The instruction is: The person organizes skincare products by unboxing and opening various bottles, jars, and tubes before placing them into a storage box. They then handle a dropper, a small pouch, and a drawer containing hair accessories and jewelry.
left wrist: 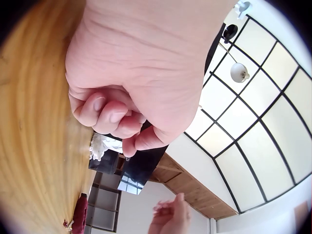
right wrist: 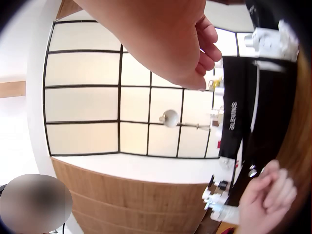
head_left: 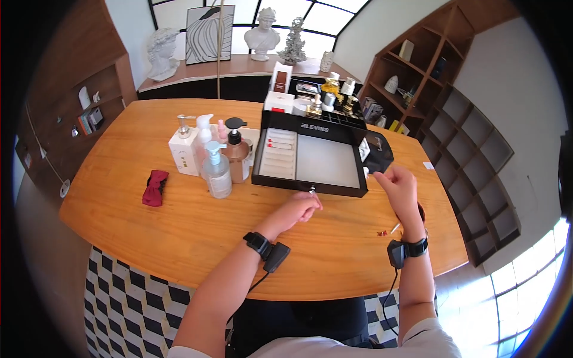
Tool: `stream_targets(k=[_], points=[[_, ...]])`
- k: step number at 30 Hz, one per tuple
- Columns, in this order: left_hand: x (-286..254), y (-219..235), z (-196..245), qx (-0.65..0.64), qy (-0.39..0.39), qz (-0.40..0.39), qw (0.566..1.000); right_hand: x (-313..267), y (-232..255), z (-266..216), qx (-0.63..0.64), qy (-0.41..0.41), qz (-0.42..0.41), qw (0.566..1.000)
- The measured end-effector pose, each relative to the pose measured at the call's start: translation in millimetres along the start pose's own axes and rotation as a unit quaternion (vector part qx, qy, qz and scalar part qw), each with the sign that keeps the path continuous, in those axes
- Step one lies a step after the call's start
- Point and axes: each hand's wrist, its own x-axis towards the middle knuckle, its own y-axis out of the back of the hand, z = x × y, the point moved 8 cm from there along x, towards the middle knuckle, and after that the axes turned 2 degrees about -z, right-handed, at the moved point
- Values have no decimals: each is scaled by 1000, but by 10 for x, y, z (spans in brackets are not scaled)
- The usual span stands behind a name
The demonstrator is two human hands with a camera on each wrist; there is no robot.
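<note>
A black BLEVINS box point(head_left: 314, 128) has its drawer point(head_left: 334, 190) out, with a slotted light insert point(head_left: 279, 160) and a wide pale compartment point(head_left: 327, 156). Small red items point(head_left: 279, 144) lie in the slots. Just below the round knob point(head_left: 312, 189), my left hand point(head_left: 293, 213) is low over the table, fingers loosely curled; the right wrist view shows the knob point(right wrist: 252, 170) beside that hand point(right wrist: 268, 197), not gripped. Raised beyond the drawer's right corner, my right hand point(head_left: 399, 192) has its thumb extended and fingers loosely bent, with no object visible in it.
Pump bottles point(head_left: 218, 173) and a white box point(head_left: 184, 152) stand left of the drawer. A dark red bow point(head_left: 156, 188) lies farther left. Cosmetics point(head_left: 314, 107) crowd the box top. Small items point(head_left: 382, 233) lie near my right wrist; a black pouch point(head_left: 377, 153) is beside the box.
</note>
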Motion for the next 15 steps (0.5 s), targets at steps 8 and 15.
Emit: stream_targets(k=[8, 15], points=[[-67, -117, -33, -7, 58, -46, 997, -968, 301, 1228, -38, -46, -126, 990], [-116, -145, -33, 10, 88, -37, 995, -1192, 84, 1334, -118, -57, -186, 974]])
